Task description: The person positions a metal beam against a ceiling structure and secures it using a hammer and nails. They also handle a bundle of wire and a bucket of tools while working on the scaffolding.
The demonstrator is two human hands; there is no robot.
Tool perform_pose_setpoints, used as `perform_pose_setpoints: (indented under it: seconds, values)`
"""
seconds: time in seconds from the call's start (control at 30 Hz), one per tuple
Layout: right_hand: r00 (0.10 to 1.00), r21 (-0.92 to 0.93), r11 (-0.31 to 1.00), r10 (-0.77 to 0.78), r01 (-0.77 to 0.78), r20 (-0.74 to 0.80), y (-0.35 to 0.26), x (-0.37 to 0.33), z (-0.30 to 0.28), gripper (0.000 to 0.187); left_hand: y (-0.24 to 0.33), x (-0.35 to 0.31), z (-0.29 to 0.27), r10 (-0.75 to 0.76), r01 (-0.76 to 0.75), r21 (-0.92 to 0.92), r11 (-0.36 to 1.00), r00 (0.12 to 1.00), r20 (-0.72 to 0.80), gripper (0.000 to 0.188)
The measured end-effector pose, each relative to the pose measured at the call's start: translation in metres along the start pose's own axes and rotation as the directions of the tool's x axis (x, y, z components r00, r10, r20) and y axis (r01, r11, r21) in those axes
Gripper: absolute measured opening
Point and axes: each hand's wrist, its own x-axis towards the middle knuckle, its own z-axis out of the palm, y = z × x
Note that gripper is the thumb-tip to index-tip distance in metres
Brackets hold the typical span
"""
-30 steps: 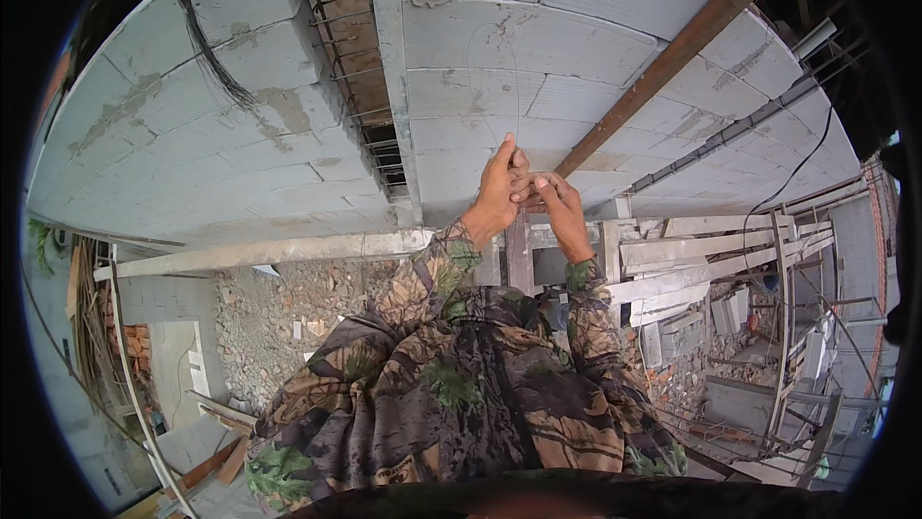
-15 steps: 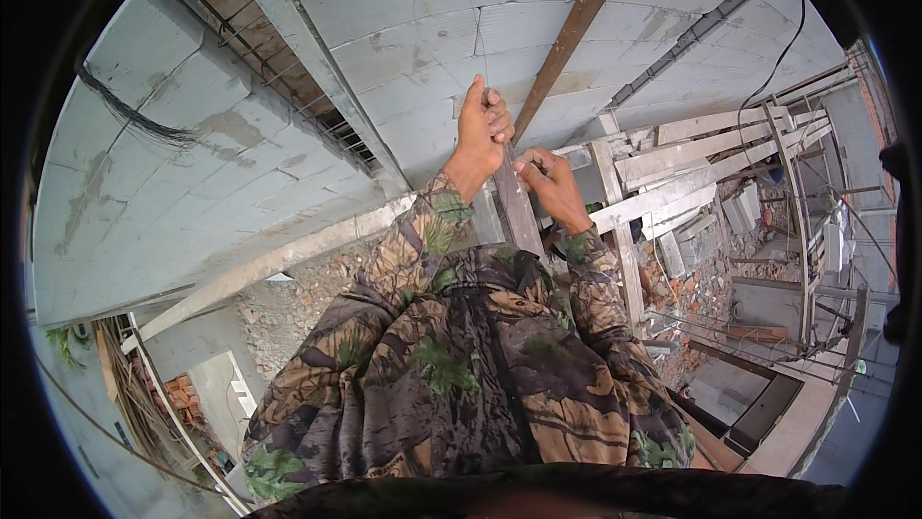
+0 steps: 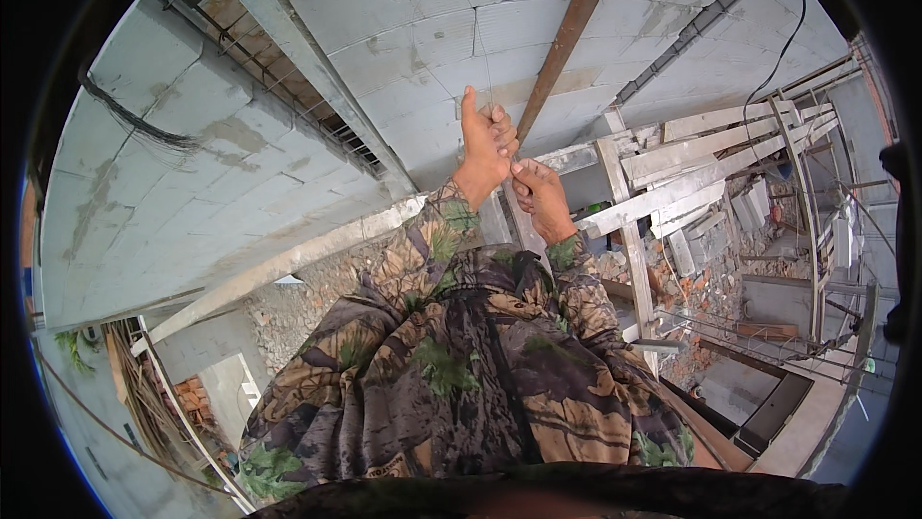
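A thin wire (image 3: 476, 34) bends in a long loose loop above my left hand (image 3: 487, 149), in front of the grey block wall. My left fingers are curled closed around the wire, and the thumb sticks straight up. Just below and to the right, my right hand (image 3: 544, 194) is closed in a pinch, its fingertips against the bottom of my left fist. A short bit of the wire seems to run between the two hands; most of it there is hidden by the fingers. Both forearms are in camouflage sleeves.
A rusty steel bar (image 3: 576, 29) and a grey metal beam (image 3: 298, 48) lean along the block wall (image 3: 423, 77). At left hangs a bundle of dark wires (image 3: 144, 125). Planks (image 3: 663, 197) form a scaffold at right, above rubble (image 3: 706, 303) far below.
My right hand has moved slightly up and left, close against my left hand. My left hand has shifted a little down and right, still holding the wire. The view has tilted slightly.
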Motion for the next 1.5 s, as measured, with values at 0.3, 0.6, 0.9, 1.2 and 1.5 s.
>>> perform_pose_setpoints:
  seconds: [0.3, 0.6, 0.9, 1.2, 1.5]
  values:
    - [1.0, -0.161, 0.987, -0.011, 0.011, -0.001, -0.001, -0.029, -0.022, 0.018, 0.112, 0.034, -0.017, 0.324, -0.326, -0.167, 0.931, 0.945, -0.037, 0.078]
    - [0.93, -0.266, 0.961, 0.16, -0.071, 0.331, -0.011, -0.002, -0.023, 0.017, 0.124, 0.045, -0.01, 0.334, -0.33, -0.076, 0.941, 0.941, 0.059, 0.079]
    - [0.959, -0.077, 0.997, 0.022, -0.001, 0.283, -0.017, 0.006, -0.007, 0.017, 0.042, 0.02, 0.005, 0.361, -0.358, 0.117, 0.926, 0.932, -0.009, 0.076]
    - [0.996, -0.318, 0.947, -0.017, 0.042, 0.083, 0.002, -0.022, -0.033, 0.013, 0.129, 0.024, 0.012, 0.43, -0.437, 0.011, 0.899, 0.889, 0.157, 0.048]
    - [0.979, -0.381, 0.902, -0.182, 0.204, 0.093, 0.022, -0.026, -0.033, 0.014, 0.126, 0.019, 0.0, 0.362, -0.341, -0.154, 0.927, 0.921, 0.143, 0.034]
